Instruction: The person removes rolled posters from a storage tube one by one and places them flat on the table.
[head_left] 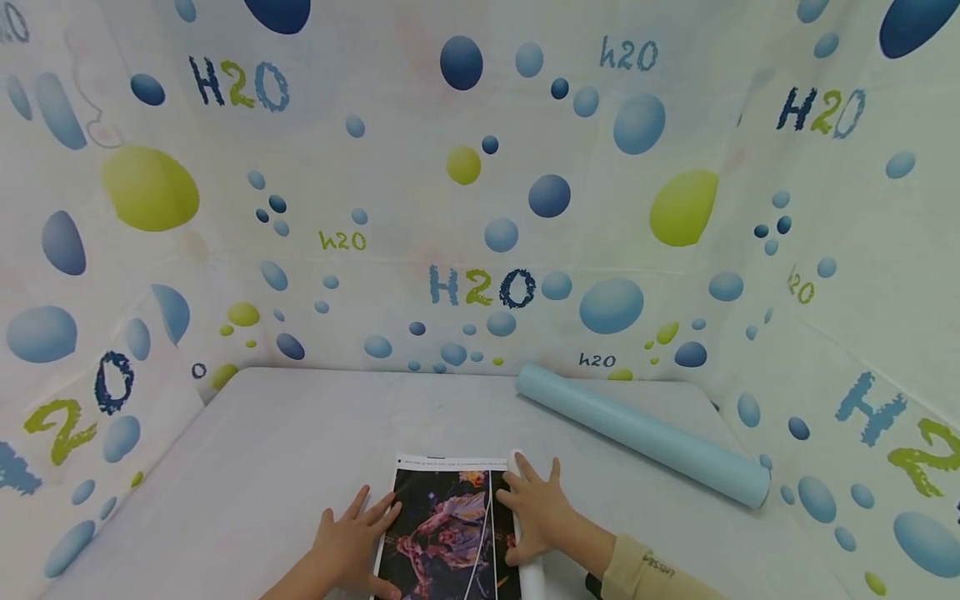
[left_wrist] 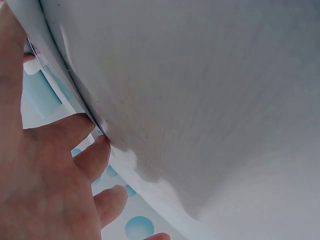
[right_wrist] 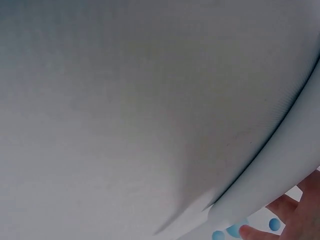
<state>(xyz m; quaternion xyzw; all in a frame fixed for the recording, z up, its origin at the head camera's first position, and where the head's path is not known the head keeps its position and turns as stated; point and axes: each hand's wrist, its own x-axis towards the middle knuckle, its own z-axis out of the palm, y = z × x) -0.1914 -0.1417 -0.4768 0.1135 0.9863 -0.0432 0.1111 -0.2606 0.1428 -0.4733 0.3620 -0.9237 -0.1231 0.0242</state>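
Observation:
A partly unrolled printed poster (head_left: 442, 533) lies at the front of the white table, its dark picture framed by a white margin. Along its right side runs the rolled part (head_left: 532, 579), a white tube. My left hand (head_left: 347, 546) is spread at the poster's left edge, fingertips and thumb on the margin. In the left wrist view, that hand's fingers (left_wrist: 91, 155) reach the paper's edge. Fingers apart, my right hand (head_left: 542, 512) rests over the roll, thumb toward the picture. The right wrist view has the white roll (right_wrist: 270, 170) with fingers behind it.
A light blue roll (head_left: 645, 437) lies diagonally on the table (head_left: 300, 442) at the back right. Behind stands a white curtain (head_left: 405, 167) printed with bubbles and H2O lettering, also at both sides. Something small and black (head_left: 593, 585) shows by the right sleeve.

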